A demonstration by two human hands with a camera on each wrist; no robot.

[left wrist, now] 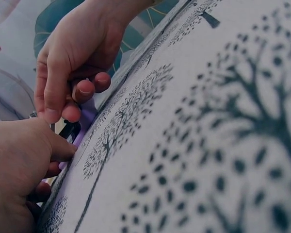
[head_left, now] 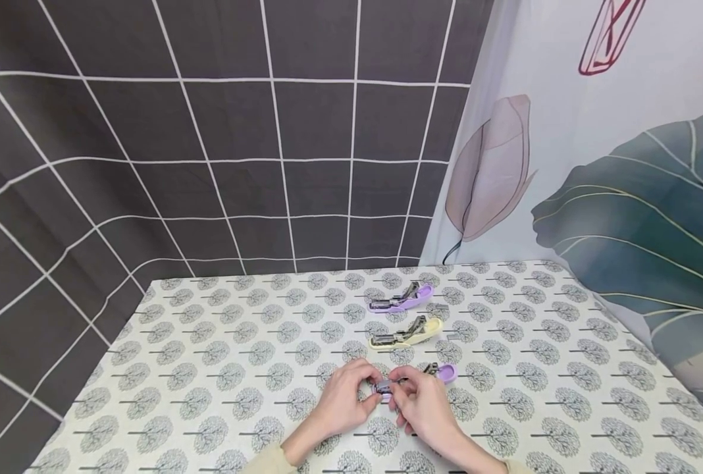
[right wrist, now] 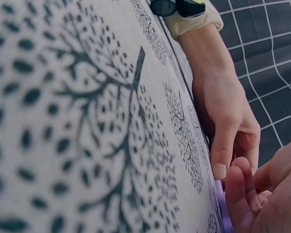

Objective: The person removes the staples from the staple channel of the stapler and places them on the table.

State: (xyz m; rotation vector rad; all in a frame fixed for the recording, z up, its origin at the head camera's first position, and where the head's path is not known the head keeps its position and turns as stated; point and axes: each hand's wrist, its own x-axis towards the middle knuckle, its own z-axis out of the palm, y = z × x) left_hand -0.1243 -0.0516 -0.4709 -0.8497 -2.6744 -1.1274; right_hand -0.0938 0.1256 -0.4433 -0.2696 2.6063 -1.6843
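A purple stapler (head_left: 447, 373), opened out, lies at the front of the table with both hands over it. My left hand (head_left: 345, 398) holds its left end between thumb and fingers. The right hand (head_left: 427, 405) has its thumb and index finger pinched over the stapler's metal channel, on a small grey piece (head_left: 384, 385) that looks like a staple strip; fingers hide most of it. In the left wrist view, the right hand (left wrist: 77, 63) hangs just above the left hand (left wrist: 19, 165). In the right wrist view, the fingertips of both hands meet over the purple edge (right wrist: 225, 211).
Behind the hands lie an opened yellow stapler (head_left: 431, 328) and another opened purple stapler (head_left: 413, 301). Small grey staple strips (head_left: 452, 336) lie to their right. The table (head_left: 209, 342) has a tree-print cloth; a dark gridded curtain (head_left: 221, 131) hangs behind.
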